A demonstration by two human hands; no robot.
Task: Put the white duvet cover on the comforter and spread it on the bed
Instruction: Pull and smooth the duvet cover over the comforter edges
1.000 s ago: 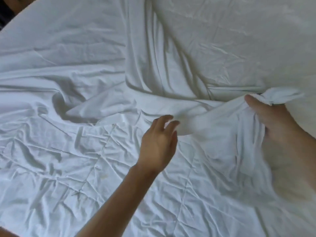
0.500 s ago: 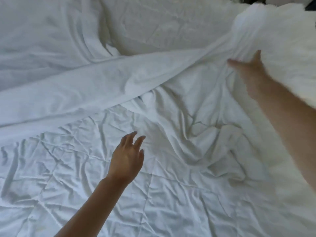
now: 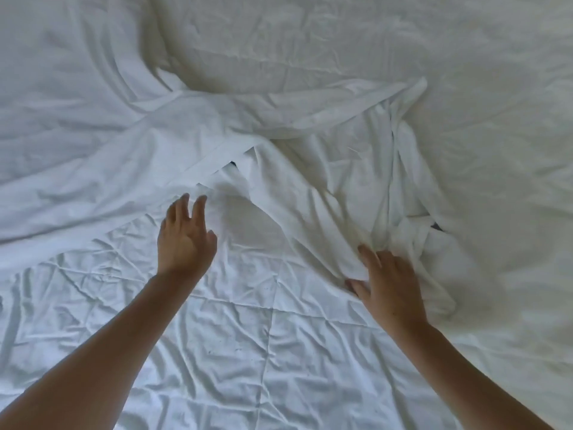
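The quilted white comforter (image 3: pixel 248 352) lies wrinkled across the near half of the bed. The smooth white duvet cover (image 3: pixel 310 135) spreads over the far half and bunches into folds at centre right. My left hand (image 3: pixel 186 237) hovers with fingers spread just short of the cover's folded edge and holds nothing. My right hand (image 3: pixel 387 287) lies palm down on the bunched cover. A fold of the cover runs between its thumb and forefinger, and its other fingertips are hidden in the cloth.
White bedding fills the whole view, and no bed edge or floor shows. Small dark gaps (image 3: pixel 437 226) open in the bunched folds at the right.
My right hand let go of the raised cover and came down onto the bunch. The cover dropped onto the bed. My left hand stayed open and shifted slightly toward the cover's edge.
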